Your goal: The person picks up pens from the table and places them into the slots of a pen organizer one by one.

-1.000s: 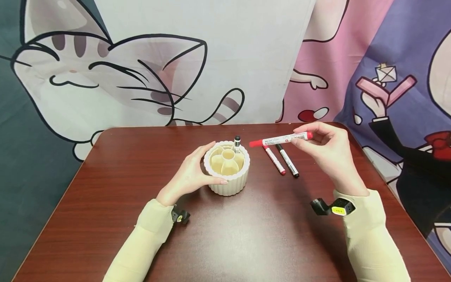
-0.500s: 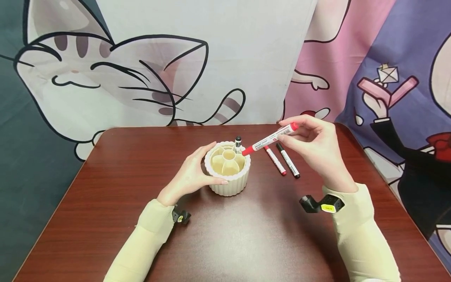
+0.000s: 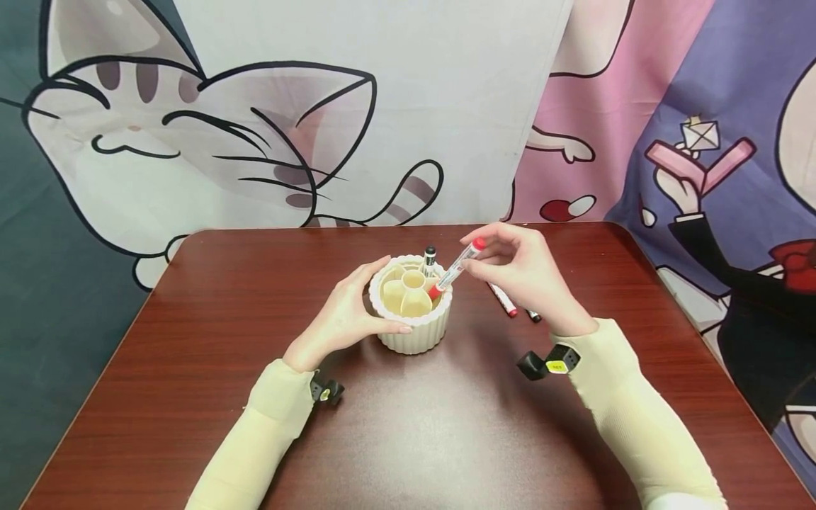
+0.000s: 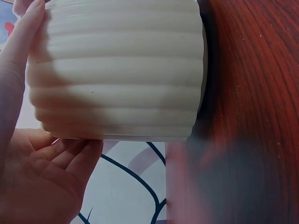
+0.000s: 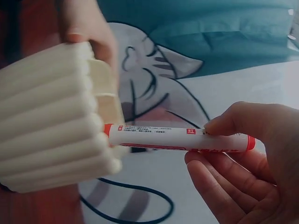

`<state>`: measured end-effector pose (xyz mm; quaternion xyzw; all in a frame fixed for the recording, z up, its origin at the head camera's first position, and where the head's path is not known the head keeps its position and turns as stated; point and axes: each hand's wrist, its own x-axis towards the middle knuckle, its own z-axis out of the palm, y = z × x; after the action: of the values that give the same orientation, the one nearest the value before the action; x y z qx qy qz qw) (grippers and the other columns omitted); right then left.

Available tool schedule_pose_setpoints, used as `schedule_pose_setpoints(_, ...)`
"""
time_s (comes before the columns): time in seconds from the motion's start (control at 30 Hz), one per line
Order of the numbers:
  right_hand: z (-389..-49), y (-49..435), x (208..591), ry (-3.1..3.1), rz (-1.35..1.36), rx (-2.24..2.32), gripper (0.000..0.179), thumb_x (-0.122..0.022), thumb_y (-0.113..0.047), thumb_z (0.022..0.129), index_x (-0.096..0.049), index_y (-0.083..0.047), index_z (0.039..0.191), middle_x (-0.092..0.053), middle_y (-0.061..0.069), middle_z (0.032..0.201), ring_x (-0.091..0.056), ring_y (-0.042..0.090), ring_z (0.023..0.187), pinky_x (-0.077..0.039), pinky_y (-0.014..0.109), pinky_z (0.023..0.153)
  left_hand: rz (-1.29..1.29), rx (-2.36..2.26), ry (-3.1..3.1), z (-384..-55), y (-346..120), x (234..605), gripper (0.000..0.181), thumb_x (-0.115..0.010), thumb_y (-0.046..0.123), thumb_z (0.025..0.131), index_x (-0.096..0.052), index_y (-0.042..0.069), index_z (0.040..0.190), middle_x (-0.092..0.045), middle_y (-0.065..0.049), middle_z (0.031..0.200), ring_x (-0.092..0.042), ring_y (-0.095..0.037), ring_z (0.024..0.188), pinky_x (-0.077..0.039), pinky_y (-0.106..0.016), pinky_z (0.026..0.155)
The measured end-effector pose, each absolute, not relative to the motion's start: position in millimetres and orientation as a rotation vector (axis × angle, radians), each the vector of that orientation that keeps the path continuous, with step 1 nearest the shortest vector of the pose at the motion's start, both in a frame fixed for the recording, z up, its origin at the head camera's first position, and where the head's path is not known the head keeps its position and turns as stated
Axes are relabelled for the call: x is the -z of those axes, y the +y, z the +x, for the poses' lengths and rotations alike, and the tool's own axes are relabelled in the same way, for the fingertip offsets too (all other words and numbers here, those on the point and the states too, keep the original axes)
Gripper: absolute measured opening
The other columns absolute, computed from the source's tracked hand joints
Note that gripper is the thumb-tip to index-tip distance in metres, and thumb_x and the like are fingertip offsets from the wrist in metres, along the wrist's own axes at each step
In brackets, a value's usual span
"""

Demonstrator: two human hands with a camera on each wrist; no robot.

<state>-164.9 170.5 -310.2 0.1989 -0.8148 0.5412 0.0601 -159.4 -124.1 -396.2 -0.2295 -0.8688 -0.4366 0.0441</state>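
Note:
A cream ribbed pen holder (image 3: 414,334) with inner compartments stands on the table. My left hand (image 3: 344,312) grips its rim and side from the left; the left wrist view shows thumb and fingers around the ribbed wall (image 4: 121,70). Between thumb and fingers my right hand (image 3: 525,273) pinches a red whiteboard marker (image 3: 457,270) near its upper end. Tilted, its red cap points down into a right-hand compartment. In the right wrist view that marker (image 5: 154,136) has its cap partly hidden behind the holder's rim. A black-capped marker (image 3: 430,261) stands upright in a back compartment.
On the brown table (image 3: 210,340), right of the holder, lie another red marker (image 3: 503,300) and a black marker (image 3: 534,316), both partly hidden under my right hand. A cartoon-printed cloth (image 3: 472,106) hangs behind the table's far edge.
My right hand has moved left with the red marker, tilting it from nearly level to steep, and its cap has entered the holder. The left hand stays in place.

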Motion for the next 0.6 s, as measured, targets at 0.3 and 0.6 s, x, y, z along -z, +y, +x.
schedule_pose_setpoints(0.3, -171, 152, 333, -2.595, 0.67, -1.552, 0.02, -0.08, -0.008, 0.084, -0.075, -0.012, 0.103, -0.072, 0.0, 0.089, -0.068, 0.015, 0.079, -0.058, 0.03, 0.071, -0.703, 1.335, -2.658, -160, -124, 397, 0.115, -0.097, 0.053, 0.06, -0.042, 0.016, 0.155, -0.05, -0.001, 0.148, -0.049, -0.017, 0.131, -0.041, -0.043, 0.107)
schedule_pose_setpoints(0.6, -170, 147, 343, -2.64, 0.703, -1.497, 0.016, -0.083, -0.011, 0.084, -0.075, -0.012, 0.097, -0.07, -0.001, 0.084, -0.066, 0.016, 0.076, -0.056, 0.032, 0.068, -0.708, 1.328, -2.653, -161, -124, 397, 0.116, -0.097, 0.053, 0.06, -0.043, 0.015, 0.155, -0.051, -0.001, 0.147, -0.049, -0.017, 0.13, -0.041, -0.043, 0.107)
